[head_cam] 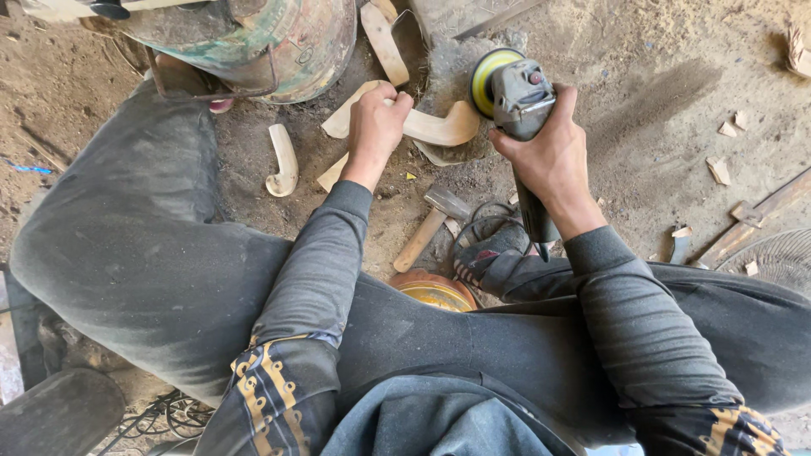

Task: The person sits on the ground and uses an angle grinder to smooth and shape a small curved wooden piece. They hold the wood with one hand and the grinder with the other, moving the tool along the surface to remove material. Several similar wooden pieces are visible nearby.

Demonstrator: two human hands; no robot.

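We see the left hand closed over a curved wooden handle blank, pressing it down on the dirt floor. The right hand grips an angle grinder, its yellow-rimmed disc just beside the blank's hooked end. A second curved blank lies near the left, a hammer between the arms.

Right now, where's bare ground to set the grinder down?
Bare dirt lies right of the angle grinder in the right hand, up to the wood chips. Crowded: around the left hand on the curved wooden piece, and by the hammer below.
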